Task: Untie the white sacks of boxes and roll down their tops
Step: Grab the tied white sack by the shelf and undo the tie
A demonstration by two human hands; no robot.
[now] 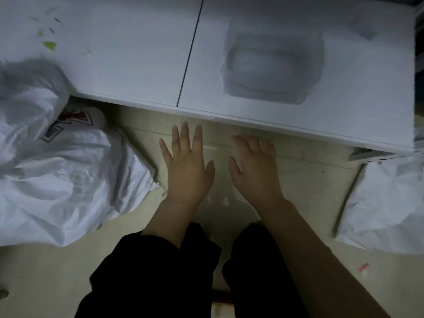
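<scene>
Hands free, both of them; your left hand is spread flat with straight fingers, your right hand is relaxed with fingers loosely bent, neither holding anything; both hover over the bare floor just short of the white table edge, above your dark trousers.

Sacks sit to either side; the big white sack lies just left of your left hand, crumpled, its mouth looks already loose with a red-printed box showing at the top; the second white sack is well right of your right hand, only partly in frame, whether its top is tied I cannot tell.

Likely step: pick a sack and reach for its neck; go for the near left one first, check for any leftover knot; pinch the rim with both hands on opposite sides, fold the plastic outward and down in even turns so the cuff holds; keep it slow, thin film tears and slips; don't drag the sack or the boxes may tip.

A clear plastic container on the table is not your concern.
</scene>
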